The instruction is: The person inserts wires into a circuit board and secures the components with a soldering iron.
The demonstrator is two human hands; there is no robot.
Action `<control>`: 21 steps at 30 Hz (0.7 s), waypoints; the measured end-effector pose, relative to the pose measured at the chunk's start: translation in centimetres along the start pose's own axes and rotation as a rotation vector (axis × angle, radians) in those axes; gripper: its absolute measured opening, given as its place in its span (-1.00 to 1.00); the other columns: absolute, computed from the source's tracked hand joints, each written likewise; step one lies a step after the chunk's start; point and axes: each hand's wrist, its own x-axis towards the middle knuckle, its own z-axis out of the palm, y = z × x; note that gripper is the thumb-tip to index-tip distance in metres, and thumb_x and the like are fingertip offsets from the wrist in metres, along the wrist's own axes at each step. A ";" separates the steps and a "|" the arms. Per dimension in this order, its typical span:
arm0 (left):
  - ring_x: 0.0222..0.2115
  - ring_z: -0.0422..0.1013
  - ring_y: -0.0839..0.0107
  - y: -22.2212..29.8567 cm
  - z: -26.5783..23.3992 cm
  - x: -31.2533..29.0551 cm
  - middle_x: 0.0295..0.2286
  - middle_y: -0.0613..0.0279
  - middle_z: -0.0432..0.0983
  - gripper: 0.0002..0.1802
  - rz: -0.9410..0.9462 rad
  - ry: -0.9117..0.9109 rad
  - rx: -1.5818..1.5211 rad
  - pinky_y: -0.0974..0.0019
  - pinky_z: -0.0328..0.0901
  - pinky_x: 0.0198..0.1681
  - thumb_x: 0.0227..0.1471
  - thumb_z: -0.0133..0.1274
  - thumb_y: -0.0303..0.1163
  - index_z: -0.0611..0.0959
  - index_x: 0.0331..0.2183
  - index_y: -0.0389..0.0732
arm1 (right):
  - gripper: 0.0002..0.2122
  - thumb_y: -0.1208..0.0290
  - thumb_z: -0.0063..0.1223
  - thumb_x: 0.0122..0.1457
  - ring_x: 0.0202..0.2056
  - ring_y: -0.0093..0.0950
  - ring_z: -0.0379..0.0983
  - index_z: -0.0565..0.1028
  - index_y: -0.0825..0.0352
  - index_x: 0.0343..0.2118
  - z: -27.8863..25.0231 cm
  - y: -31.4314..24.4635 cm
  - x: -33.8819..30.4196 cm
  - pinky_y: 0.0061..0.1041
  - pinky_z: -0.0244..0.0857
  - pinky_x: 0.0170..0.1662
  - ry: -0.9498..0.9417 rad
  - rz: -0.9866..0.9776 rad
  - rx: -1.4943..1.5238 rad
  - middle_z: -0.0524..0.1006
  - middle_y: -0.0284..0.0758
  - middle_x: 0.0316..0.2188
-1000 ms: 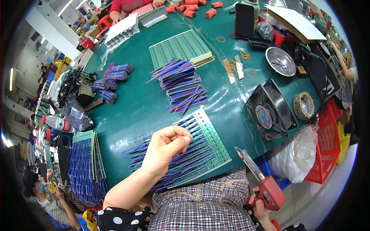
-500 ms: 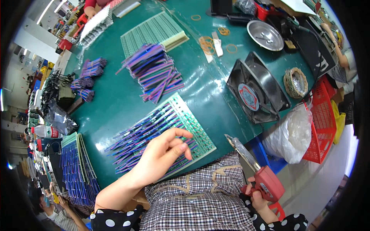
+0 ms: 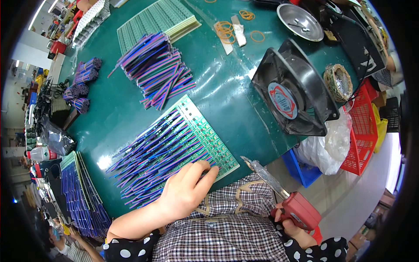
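In the middle of the table lies a green circuit board panel (image 3: 214, 142), with rows of blue, black and pink wires (image 3: 152, 153) attached and stretching off to its left. My left hand (image 3: 185, 190) is over the panel's near edge. Its fingers are bent down and drawn together at the last wires; whatever is between the fingertips is hidden. My right hand (image 3: 294, 229) is wrapped round the handle of a red soldering gun (image 3: 301, 211), at the lower right. Its long metal tip points up and left, apart from the panel's near corner.
Loose cut wires (image 3: 157, 72) are heaped beyond the panel, against stacked bare boards (image 3: 152, 22). At right stand a black fan (image 3: 297, 91), a metal dish (image 3: 300, 22) and a tape roll (image 3: 338, 82). Wired boards (image 3: 83, 192) hang at the left edge. Rubber bands (image 3: 224, 31) lie far back.
My left hand has gone from loosely open above the panel to fingers drawn together at its near edge. The whole view has shifted a little. The soldering gun stays in my right hand.
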 end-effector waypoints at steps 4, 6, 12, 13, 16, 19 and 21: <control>-0.46 0.42 0.35 -0.5 0.6 0.1 -0.47 0.18 0.44 -0.65 0.229 0.060 0.312 0.42 0.32 -0.51 -0.36 0.09 -0.50 0.63 -0.36 -0.37 | -0.85 0.41 0.21 -0.32 -0.53 -0.42 0.43 0.53 0.13 -0.57 0.1 -0.2 0.3 -0.46 0.29 -0.49 -0.033 0.049 -0.359 0.46 -0.45 -0.58; -0.48 0.42 0.37 -0.9 1.0 -0.2 -0.46 0.16 0.46 -0.63 0.355 0.077 0.467 0.44 0.33 -0.49 -0.39 0.04 -0.46 0.64 -0.39 -0.41 | -0.82 0.42 0.19 -0.38 -0.53 -0.41 0.43 0.53 0.10 -0.58 0.2 -0.4 0.4 -0.46 0.29 -0.49 -0.027 0.016 -0.386 0.45 -0.46 -0.59; -0.50 0.40 0.41 -0.9 0.8 -0.2 -0.50 0.20 0.44 -0.77 0.384 0.056 0.510 0.50 0.36 -0.43 -0.24 0.06 -0.49 0.63 -0.42 -0.38 | -0.69 0.21 0.30 -0.13 -0.54 -0.44 0.48 0.52 0.25 -0.36 -0.4 0.9 -0.4 -0.51 0.34 -0.45 -0.042 -0.097 -0.345 0.52 -0.50 -0.59; -0.50 0.40 0.41 -0.9 0.8 -0.2 -0.50 0.20 0.44 -0.77 0.383 0.058 0.510 0.50 0.36 -0.43 -0.24 0.06 -0.49 0.63 -0.42 -0.38 | -0.59 0.14 0.29 -0.10 -0.53 -0.44 0.50 0.47 0.33 -0.26 -0.5 0.9 -0.2 -0.50 0.36 -0.43 -0.068 -0.096 -0.295 0.54 -0.49 -0.58; -0.50 0.40 0.42 -0.8 1.1 -0.5 -0.50 0.21 0.44 -0.77 0.393 0.069 0.539 0.50 0.36 -0.44 -0.23 0.05 -0.49 0.64 -0.42 -0.38 | -0.42 0.08 0.30 -0.07 -0.52 -0.42 0.54 0.40 0.46 -0.12 -0.7 0.8 0.6 -0.49 0.40 -0.40 -0.119 -0.144 -0.257 0.57 -0.42 -0.55; -0.52 0.41 0.39 -0.7 1.4 -0.6 -0.48 0.19 0.44 -0.66 0.371 0.109 0.512 0.50 0.31 -0.54 -0.38 0.05 -0.50 0.65 -0.40 -0.39 | -0.35 0.07 0.33 -0.11 -0.51 -0.39 0.55 0.37 0.52 -0.09 -1.1 2.2 0.2 -0.47 0.41 -0.40 -0.123 -0.172 -0.252 0.57 -0.32 -0.51; -0.52 0.41 0.39 -0.7 1.5 -0.6 -0.48 0.20 0.44 -0.66 0.374 0.123 0.519 0.50 0.30 -0.54 -0.38 0.05 -0.50 0.65 -0.40 -0.38 | -0.33 0.07 0.34 -0.13 -0.50 -0.37 0.55 0.38 0.54 -0.09 -1.2 2.5 0.0 -0.46 0.42 -0.40 -0.102 -0.152 -0.235 0.57 -0.28 -0.49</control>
